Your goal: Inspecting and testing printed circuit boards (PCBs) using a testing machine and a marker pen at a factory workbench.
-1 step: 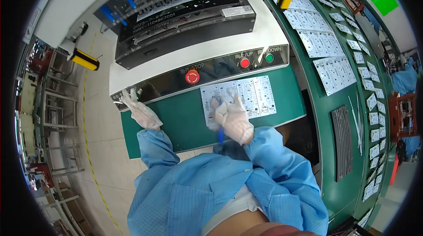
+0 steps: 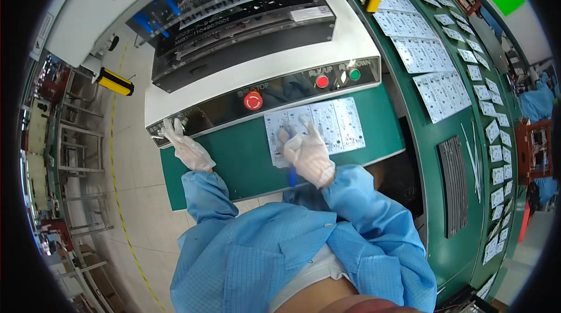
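Head view: white lettering runs along the black control panel (image 2: 286, 90) beyond both hands, and more crosses the dark fixture (image 2: 196, 70) farther ahead, which bears a white label (image 2: 310, 14). The gloved left hand (image 2: 190, 149) reaches forward from its bent arm, fingers spread at the panel's left end; exact contact is unclear. The gloved right hand (image 2: 311, 158) angles inward, fingers partly curled, over the white circuit-board panel (image 2: 346, 125), which lies under and beyond them on the green work surface (image 2: 236, 155). A slim blue object (image 2: 293, 177) shows beside that palm; whether the fingers grip it cannot be told.
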Available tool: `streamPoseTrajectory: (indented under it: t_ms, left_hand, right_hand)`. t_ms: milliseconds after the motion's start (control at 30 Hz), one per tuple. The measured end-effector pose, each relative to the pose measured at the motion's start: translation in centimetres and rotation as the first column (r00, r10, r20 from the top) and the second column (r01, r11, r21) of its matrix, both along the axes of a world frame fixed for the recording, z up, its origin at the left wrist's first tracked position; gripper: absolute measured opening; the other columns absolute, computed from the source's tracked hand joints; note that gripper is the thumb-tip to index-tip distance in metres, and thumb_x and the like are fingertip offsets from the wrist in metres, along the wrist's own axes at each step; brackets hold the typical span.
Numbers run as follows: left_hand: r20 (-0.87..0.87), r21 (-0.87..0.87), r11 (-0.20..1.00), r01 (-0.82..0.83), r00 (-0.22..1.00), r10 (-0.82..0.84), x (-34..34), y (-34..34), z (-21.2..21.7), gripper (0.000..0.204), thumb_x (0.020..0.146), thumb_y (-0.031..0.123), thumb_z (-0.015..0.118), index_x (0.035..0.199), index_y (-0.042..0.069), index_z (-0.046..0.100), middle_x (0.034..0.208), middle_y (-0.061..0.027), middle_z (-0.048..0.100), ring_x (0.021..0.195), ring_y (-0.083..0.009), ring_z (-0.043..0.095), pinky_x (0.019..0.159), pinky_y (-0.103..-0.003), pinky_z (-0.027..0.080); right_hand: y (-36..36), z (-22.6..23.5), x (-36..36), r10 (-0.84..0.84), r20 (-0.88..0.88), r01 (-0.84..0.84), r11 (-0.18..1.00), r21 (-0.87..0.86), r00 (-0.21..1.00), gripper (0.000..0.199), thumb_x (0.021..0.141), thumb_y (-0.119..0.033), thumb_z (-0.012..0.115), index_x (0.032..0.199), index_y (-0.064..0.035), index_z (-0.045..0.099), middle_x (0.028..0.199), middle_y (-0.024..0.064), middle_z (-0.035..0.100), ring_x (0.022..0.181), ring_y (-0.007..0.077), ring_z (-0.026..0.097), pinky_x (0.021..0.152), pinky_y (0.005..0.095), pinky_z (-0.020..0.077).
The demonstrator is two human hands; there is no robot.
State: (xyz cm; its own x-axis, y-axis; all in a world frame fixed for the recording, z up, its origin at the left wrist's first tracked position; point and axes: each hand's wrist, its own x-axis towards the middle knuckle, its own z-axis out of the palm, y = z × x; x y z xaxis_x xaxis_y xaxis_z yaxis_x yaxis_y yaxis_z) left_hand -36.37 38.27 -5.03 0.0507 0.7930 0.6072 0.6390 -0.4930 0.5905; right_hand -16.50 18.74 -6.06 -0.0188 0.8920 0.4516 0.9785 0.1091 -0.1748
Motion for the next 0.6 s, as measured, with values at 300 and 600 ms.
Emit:
streamPoseTrajectory:
  t_ms: [300,600]
  left_hand:
    - [0.882,-0.103,0.595,0.797,0.35,-0.317,10.1,-13.4,-2.3,0.058,0.096,0.044,0.024,0.141,0.008,0.016,0.143,-0.015,0.023,0.129,-0.0289,0.03,0.107,-0.041,0.022]
    - [0.688,0.011,-0.107,0.994,-0.085,-0.721,23.8,-30.6,5.0,0.057,0.095,0.042,0.027,0.138,0.006,0.021,0.145,-0.0096,0.021,0.13,-0.0213,0.029,0.11,-0.04,0.016]
  right_hand:
    - [-5.9,5.0,8.0,0.346,-0.938,0.454,0.831,0.321,0.029,0.04,0.098,-0.03,0.032,0.108,0.0017,0.054,0.109,0.0128,0.058,0.099,0.0168,0.055,0.084,0.029,0.0439]
    - [-25.7,12.1,6.4,0.897,-0.441,0.866,0.234,0.442,-0.018,0.068,0.087,-0.057,0.034,0.133,-0.0063,0.032,0.131,0.0112,0.043,0.12,0.0263,0.041,0.102,0.042,0.0327]
